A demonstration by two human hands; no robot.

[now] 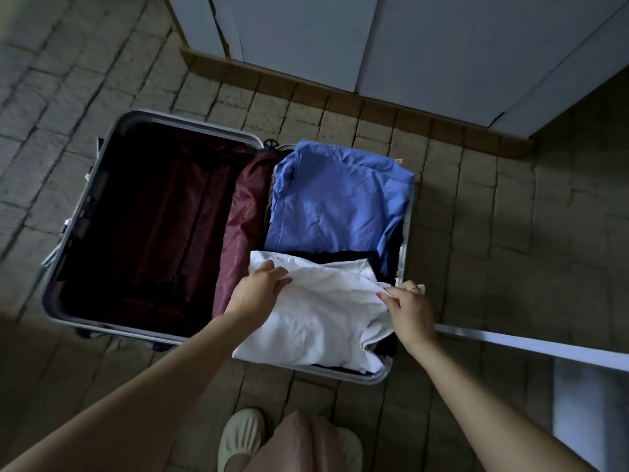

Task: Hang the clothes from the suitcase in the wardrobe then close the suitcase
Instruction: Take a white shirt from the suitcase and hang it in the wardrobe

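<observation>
With both hands pinching the white garment (323,318) in the suitcase (218,338), left hand (260,289) and right hand (406,306) fingers clamped on cloth, a lopsided lift may drag up the dark clothes beneath.

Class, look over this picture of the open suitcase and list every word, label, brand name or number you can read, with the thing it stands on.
None: no readable text shows anywhere.
White garment, gripped by the left hand and right hand: no print or tag visible.
Blue shirt: plain.
Suitcase: no brand mark visible on its frame or maroon lining.
Wardrobe doors: blank.
</observation>
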